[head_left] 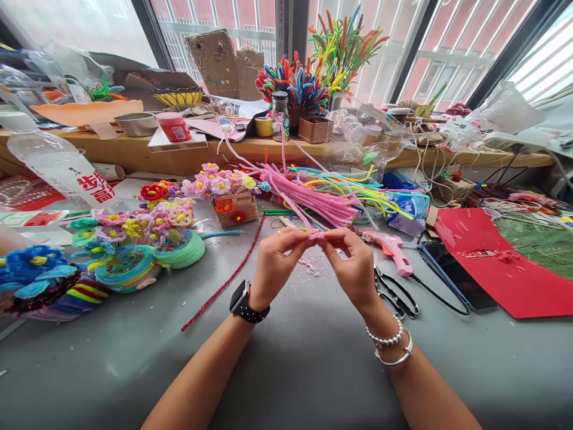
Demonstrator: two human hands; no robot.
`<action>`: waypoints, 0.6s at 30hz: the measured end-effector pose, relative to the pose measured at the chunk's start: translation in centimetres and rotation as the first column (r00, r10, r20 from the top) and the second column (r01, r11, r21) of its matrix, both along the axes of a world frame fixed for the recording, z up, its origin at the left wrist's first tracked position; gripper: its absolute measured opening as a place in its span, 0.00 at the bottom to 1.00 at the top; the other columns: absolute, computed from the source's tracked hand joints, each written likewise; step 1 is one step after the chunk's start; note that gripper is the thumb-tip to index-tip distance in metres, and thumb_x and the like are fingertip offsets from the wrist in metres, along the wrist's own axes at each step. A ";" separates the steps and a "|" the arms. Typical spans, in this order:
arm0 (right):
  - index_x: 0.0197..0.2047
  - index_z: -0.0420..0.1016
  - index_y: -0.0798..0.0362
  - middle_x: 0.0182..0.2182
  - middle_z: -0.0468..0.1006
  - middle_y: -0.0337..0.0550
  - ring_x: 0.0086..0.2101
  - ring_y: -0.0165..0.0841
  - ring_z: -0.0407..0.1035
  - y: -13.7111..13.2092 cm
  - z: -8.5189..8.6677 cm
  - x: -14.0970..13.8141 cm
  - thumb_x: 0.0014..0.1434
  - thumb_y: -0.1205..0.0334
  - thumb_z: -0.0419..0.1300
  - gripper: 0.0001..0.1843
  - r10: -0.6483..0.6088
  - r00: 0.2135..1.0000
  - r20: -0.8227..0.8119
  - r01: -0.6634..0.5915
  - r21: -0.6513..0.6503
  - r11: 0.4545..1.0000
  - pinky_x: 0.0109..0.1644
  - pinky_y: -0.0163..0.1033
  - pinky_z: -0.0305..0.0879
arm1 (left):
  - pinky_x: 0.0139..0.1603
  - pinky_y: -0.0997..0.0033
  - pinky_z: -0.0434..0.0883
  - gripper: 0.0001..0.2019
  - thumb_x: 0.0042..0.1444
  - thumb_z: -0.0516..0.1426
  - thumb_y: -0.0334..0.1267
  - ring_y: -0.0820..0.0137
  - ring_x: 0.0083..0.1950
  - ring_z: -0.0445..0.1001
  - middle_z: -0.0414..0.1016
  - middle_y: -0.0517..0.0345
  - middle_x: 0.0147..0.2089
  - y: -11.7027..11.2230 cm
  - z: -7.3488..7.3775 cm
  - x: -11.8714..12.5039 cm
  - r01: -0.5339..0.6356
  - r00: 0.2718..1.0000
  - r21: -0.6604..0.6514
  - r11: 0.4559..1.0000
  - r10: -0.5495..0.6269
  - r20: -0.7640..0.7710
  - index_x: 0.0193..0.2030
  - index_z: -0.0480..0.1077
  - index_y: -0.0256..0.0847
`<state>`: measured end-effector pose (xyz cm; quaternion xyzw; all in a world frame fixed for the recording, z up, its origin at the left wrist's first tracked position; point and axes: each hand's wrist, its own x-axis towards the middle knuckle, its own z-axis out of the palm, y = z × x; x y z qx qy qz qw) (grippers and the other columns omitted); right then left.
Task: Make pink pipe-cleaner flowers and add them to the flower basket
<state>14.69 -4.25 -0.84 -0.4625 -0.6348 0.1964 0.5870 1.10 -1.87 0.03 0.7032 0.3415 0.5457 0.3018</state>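
Note:
Between my two hands, at the middle of the view, is a small pink pipe-cleaner piece (317, 237), mostly covered by the fingertips. My left hand (280, 257) pinches its left end, and my right hand (351, 263) pinches its right end. Just beyond the fingers lies a thick bundle of pink pipe cleaners (313, 197), with yellow, green and blue ones to its right. Pink fluff (310, 266) is scattered on the grey table below the hands. A red tinsel pipe cleaner (224, 285) lies left of my left wrist.
A pink glue gun (394, 251), black-handled scissors (400, 292), a phone (456, 275) and red card (505, 257) lie to the right. Pipe-cleaner flower baskets (179, 248) crowd the left, beside a plastic bottle (58, 161). A wooden ledge (250, 149) with jars and supplies runs along the back.

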 end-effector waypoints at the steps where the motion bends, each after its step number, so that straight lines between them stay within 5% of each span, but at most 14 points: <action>1: 0.33 0.70 0.52 0.30 0.74 0.41 0.31 0.30 0.69 0.0 0.0 0.0 0.53 0.63 0.56 0.04 -0.002 1.000 0.000 0.002 0.002 1.000 0.36 0.37 0.68 | 0.34 0.74 0.70 0.06 0.49 0.57 0.34 0.73 0.32 0.72 0.75 0.54 0.31 0.0 0.0 0.0 -0.019 1.000 0.043 0.999 0.020 -0.019 0.32 0.74 0.37; 12: 0.31 0.68 0.52 0.26 0.70 0.39 0.28 0.29 0.68 0.1 -0.6 -0.5 0.52 0.63 0.57 0.03 -0.021 0.998 -0.051 0.020 -0.027 0.999 0.34 0.37 0.66 | 0.38 0.77 0.69 0.07 0.50 0.55 0.30 0.74 0.35 0.72 0.76 0.56 0.33 -0.5 -0.7 0.5 -0.162 0.975 0.272 0.949 0.197 -0.108 0.35 0.73 0.38; 15: 0.30 0.69 0.52 0.26 0.71 0.39 0.27 0.28 0.67 0.1 -0.2 -0.1 0.50 0.62 0.59 0.04 0.034 0.991 -0.132 -0.044 -0.076 0.996 0.33 0.36 0.66 | 0.37 0.76 0.70 0.06 0.51 0.55 0.32 0.74 0.35 0.72 0.74 0.55 0.34 -0.5 -0.7 0.6 -0.099 0.994 0.116 0.988 0.104 -0.040 0.36 0.72 0.37; 18: 0.31 0.69 0.52 0.25 0.72 0.37 0.25 0.26 0.66 0.6 0.4 0.6 0.48 0.58 0.61 0.08 0.160 0.923 -0.350 -0.230 -0.168 0.959 0.29 0.33 0.64 | 0.36 0.73 0.71 0.07 0.51 0.55 0.36 0.72 0.34 0.73 0.73 0.55 0.33 -0.3 -0.4 0.5 0.114 0.986 -0.150 0.982 -0.093 0.136 0.36 0.70 0.36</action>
